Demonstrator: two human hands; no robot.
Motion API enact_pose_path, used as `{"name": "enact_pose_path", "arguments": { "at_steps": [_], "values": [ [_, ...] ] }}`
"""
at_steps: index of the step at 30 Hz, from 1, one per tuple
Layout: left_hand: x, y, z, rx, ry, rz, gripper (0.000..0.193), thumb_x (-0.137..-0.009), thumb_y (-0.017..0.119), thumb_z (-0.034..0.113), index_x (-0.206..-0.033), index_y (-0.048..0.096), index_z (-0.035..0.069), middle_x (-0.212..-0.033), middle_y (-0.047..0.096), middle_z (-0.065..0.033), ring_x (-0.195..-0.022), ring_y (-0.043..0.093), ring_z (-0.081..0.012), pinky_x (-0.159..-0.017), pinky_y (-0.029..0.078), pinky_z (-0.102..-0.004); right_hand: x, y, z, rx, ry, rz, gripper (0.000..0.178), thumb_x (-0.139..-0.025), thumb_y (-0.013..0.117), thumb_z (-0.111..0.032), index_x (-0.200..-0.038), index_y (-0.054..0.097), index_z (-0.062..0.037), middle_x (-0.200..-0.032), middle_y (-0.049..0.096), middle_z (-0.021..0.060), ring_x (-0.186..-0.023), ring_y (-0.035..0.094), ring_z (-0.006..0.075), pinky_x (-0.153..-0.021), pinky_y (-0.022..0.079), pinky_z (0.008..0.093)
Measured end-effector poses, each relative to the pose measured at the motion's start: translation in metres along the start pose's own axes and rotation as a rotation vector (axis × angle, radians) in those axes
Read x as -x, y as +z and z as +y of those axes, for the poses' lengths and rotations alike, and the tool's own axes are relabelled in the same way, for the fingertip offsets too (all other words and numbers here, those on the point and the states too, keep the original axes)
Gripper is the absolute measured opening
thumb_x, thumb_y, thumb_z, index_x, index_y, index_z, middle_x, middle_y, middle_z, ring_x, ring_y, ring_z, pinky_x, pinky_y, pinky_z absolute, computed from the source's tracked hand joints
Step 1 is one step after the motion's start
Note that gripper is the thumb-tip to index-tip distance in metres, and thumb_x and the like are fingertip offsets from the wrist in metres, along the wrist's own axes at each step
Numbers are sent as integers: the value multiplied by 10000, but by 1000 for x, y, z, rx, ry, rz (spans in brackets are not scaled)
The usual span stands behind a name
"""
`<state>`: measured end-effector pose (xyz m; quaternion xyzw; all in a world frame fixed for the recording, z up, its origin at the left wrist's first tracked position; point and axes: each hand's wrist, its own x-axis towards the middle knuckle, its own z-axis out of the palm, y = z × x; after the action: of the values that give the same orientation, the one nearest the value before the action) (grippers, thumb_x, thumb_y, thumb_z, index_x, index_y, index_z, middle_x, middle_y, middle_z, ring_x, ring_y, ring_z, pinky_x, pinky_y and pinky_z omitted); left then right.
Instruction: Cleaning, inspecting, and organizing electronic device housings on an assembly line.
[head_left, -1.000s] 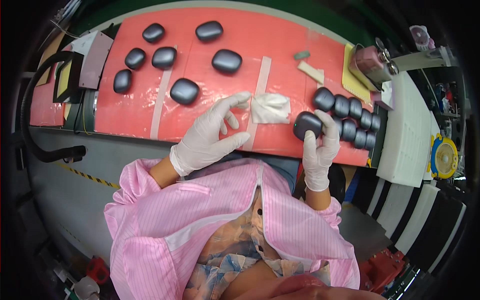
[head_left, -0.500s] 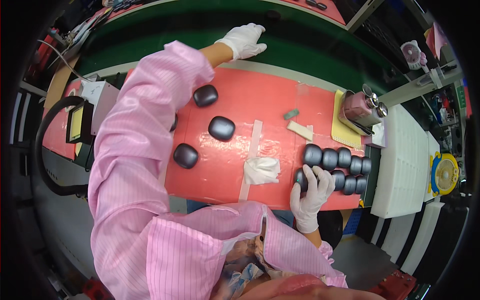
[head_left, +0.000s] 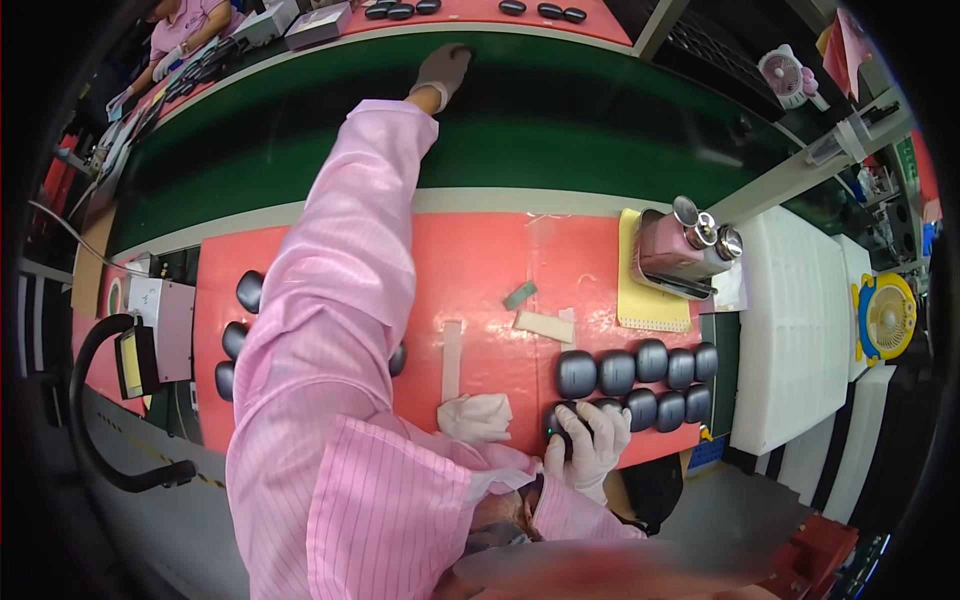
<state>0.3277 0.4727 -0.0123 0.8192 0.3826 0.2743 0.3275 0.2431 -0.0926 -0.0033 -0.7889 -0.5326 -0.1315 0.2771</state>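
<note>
My left hand (head_left: 445,72), in a white glove, is stretched far out over the green conveyor belt (head_left: 560,130). Its fingers are curled at the far side, and what they hold, if anything, is too dark to make out. My right hand (head_left: 592,445), gloved too, grips a dark grey rounded earbud case (head_left: 557,425) with a small green light, at the near left end of two rows. In the far row stands another earbud case (head_left: 576,373) with several beside it. A crumpled white cloth (head_left: 475,417) lies left of my right hand.
My left sleeve crosses the red mat (head_left: 480,260), partly hiding several loose cases (head_left: 235,340). A green block (head_left: 520,294), a beige strip (head_left: 544,326), a yellow notepad (head_left: 655,314) and pump bottles (head_left: 685,240) lie rightward. White foam trays (head_left: 790,330) stand beyond. A co-worker (head_left: 185,35) sits far left.
My left hand has moved farther over the belt and to the left, its fingers now curled. The view has shifted, showing more of the far side. My right hand stays on the earbud case.
</note>
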Motion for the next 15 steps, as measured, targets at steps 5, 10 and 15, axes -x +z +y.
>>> {"name": "enact_pose_path", "arguments": {
  "at_steps": [5, 10, 15],
  "values": [
    [90, -47, 55, 1438, -305, -396, 458, -967, 461, 281, -1274, 390, -52, -1109, 569, -283, -886, 637, -303, -723, 583, -364, 4, -2, 4, 38, -51, 80, 279, -687, 611, -140, -957, 679, -163, -1086, 571, 37, -1083, 435, 273, -1090, 208, 471],
    [243, -111, 110, 1109, -108, -371, 261, -923, 593, 285, -1082, 607, 79, -952, 661, -11, -809, 596, -88, -688, 459, -242, -13, -17, -12, -420, -19, 114, 228, -806, 542, 0, -999, 653, -47, -1094, 591, 104, -975, 548, 280, -990, 377, 395],
    [399, -128, 154, 1035, -162, -372, 354, -892, 647, 183, -1189, 550, 17, -1064, 613, -50, -904, 579, -104, -818, 469, -254, -78, -31, -67, -1292, 314, -83, 391, -893, 557, -38, -1280, 518, -2, -1134, 601, 70, -1007, 550, 114, -879, 448, 273]
  ]
}}
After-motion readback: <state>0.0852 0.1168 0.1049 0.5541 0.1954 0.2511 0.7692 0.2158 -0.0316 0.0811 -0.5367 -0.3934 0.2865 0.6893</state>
